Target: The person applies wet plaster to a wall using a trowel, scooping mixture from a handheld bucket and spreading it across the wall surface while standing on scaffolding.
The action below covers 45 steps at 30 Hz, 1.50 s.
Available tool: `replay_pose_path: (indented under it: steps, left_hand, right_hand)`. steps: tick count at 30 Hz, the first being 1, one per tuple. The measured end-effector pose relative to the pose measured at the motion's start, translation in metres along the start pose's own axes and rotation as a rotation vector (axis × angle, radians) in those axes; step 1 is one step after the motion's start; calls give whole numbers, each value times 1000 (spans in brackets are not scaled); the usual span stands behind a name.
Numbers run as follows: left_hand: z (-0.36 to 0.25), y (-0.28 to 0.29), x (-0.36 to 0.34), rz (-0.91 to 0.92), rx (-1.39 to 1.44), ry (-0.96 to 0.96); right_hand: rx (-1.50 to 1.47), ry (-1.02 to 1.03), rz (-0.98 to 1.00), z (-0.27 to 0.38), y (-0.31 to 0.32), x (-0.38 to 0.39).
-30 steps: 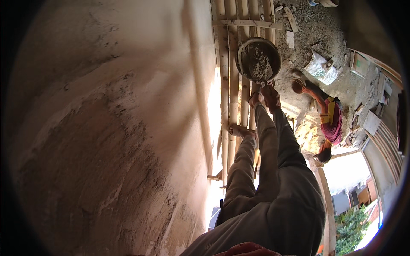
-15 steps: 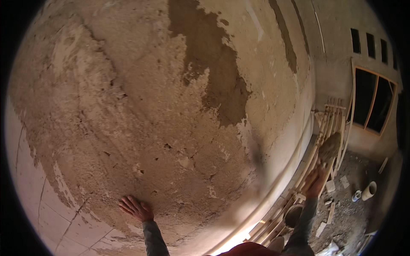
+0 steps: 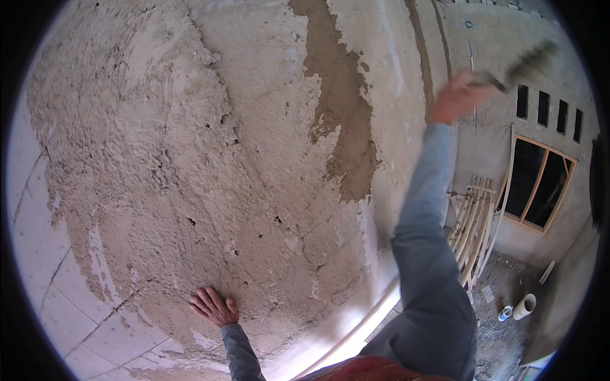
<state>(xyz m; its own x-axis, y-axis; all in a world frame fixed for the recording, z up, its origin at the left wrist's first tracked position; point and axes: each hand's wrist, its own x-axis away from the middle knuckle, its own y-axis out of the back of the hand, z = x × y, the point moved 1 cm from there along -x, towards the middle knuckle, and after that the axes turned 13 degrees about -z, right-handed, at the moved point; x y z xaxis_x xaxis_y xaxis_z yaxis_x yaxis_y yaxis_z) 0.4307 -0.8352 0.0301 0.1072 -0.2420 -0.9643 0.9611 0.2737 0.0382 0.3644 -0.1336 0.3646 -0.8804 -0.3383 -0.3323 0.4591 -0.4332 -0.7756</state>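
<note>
Right grip (image 3: 459, 100) wraps a blurred trowel (image 3: 501, 84); a fast swing could fling mortar (image 3: 535, 61) off. Left grip (image 3: 215, 308) lies spread, empty, against the wall (image 3: 254, 171).

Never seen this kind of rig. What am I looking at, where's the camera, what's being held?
There is no robot here: these are a person's two bare hands. The view comes from a wide fisheye camera worn on the head, so straight edges bend near the rim. The left hand lies open against a rough wall, which carries a darker patch. The right hand is raised and grips a trowel; its blade is too blurred to show detail. To the right are light wooden poles, a wood-framed window and, on the floor, two small containers.
</note>
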Motion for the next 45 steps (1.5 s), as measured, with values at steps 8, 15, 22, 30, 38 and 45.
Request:
replay_pose_path:
  steps: [8,15,22,30,38,45]
  left_hand:
    - [-1,-17,8,-7,0,5]
    - [-17,-19,5,-35,18,-123]
    - [-34,-33,26,-159,11,-329]
    - [-100,-54,51,84,303,-682]
    - [-168,-91,129,191,328,-703]
    - [-168,-56,70,81,182,-778]
  right_hand:
    - [-710,-661,1648,73,305,248]
    - [340,-873,2371,-187,732,160]
    - [1776,-464,2348,-468,1046,-34]
    - [1895,-63,2297,-591,1082,67]
    - [1254,10,2165,-653,1214,114]
    - [1289,-1688,1102,-548,1127,174]
